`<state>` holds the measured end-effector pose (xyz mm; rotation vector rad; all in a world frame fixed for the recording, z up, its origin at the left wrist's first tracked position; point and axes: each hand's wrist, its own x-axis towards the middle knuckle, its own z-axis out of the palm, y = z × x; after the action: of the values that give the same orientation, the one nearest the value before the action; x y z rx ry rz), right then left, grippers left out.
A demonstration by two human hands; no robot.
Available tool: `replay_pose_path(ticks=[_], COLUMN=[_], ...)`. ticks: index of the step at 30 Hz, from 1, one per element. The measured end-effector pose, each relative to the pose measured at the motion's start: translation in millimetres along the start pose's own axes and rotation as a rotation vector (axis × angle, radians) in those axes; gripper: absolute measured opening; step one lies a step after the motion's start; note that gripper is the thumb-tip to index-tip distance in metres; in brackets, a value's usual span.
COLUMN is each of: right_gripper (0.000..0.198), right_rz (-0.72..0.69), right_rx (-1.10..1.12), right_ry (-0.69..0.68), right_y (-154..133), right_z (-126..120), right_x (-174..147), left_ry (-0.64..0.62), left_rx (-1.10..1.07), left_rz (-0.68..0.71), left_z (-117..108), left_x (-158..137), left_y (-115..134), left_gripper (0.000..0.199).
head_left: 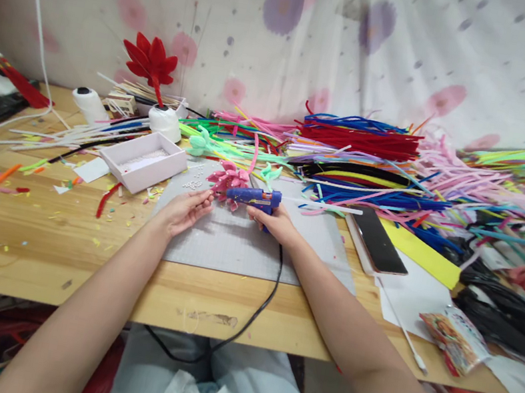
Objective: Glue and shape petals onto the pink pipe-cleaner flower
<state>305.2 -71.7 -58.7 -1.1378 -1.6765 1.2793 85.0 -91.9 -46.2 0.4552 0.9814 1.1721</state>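
Note:
My right hand (pixel 277 223) is wrapped round a blue glue gun (pixel 255 196), a clear glue stick (pixel 324 206) jutting from its back end. The gun's nozzle points left, toward my left hand (pixel 189 209). That hand is closed in a pinch by the nozzle; whatever lies between its fingertips is too small to make out. Just behind the gun is a pink fuzzy flower (pixel 228 177) with its stem pointing up, partly hidden by the gun. Small white beads (pixel 195 174) lie loose on the grey cutting mat (pixel 218 243), left of the flower.
A white box (pixel 144 162) holding small beads stands to the left. Bundles of coloured pipe cleaners (pixel 364 140) fill the back. A red flower (pixel 150 61) stands in a white spool (pixel 164 123). The phone (pixel 379 241) lies right; the gun's black cord (pixel 254 317) crosses the front edge.

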Motion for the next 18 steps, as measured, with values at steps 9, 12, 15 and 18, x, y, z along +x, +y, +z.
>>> replay_pose_path(ticks=[9, 12, 15, 18], right_gripper=[0.039, 0.039, 0.039, 0.038], right_rz=[-0.044, -0.062, -0.058, -0.058], right_rx=[-0.028, -0.044, -0.050, -0.050], right_ry=[-0.048, -0.057, -0.049, -0.034], right_y=[0.8, 1.4, 4.2, 7.5], right_z=[3.5, 4.5, 4.3, 4.2], right_x=[4.6, 5.4, 6.1, 6.6], left_ry=[-0.022, -0.007, 0.004, 0.016], left_rx=[-0.003, -0.006, -0.005, 0.002], left_rz=[-0.039, -0.049, -0.054, -0.051], left_z=[0.7, 1.2, 2.2, 2.9], left_x=[-1.5, -1.8, -2.1, -2.5], left_y=[1.8, 2.2, 2.6, 2.7], left_gripper=[0.010, 0.008, 0.007, 0.009])
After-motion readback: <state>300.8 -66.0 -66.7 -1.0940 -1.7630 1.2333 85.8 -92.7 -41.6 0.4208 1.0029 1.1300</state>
